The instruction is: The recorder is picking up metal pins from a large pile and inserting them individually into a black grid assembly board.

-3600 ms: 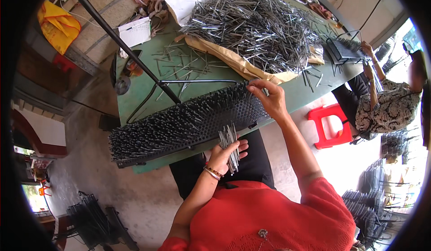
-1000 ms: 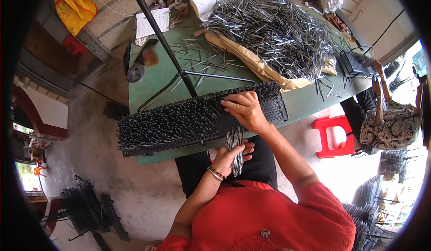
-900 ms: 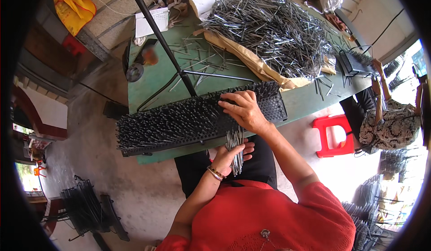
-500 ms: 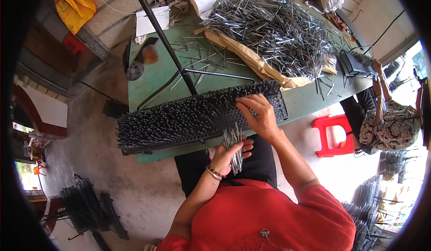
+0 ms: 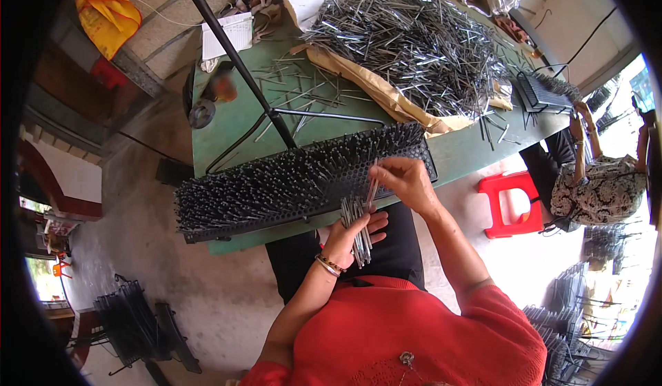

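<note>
My left hand [image 5: 340,242] is closed around a bundle of thin metal rods [image 5: 356,229], which stick out above and below the thumb. Just above it, my right hand [image 5: 408,183] pinches a single metal rod [image 5: 372,191] between thumb and fingertips, its lower end close to the bundle. In front of both hands lies a long black rack [image 5: 269,182] with a perforated plate. Dense dark rods stand upright in much of it, while open holes show near my right fingers. A black pole with side braces rises from the rack's far side.
The green table [image 5: 241,127] carries a large heap of metal rods [image 5: 414,48] on brown paper, with loose rods scattered around. A co-worker [image 5: 596,186] sits at the right by another rack [image 5: 545,95] and a red stool [image 5: 510,203]. More black racks [image 5: 131,317] stand lower left.
My right hand has drawn back from the rack toward the bundle and now shows a rod in its fingertips. My left hand stays about where it was. The view has shifted slightly.
</note>
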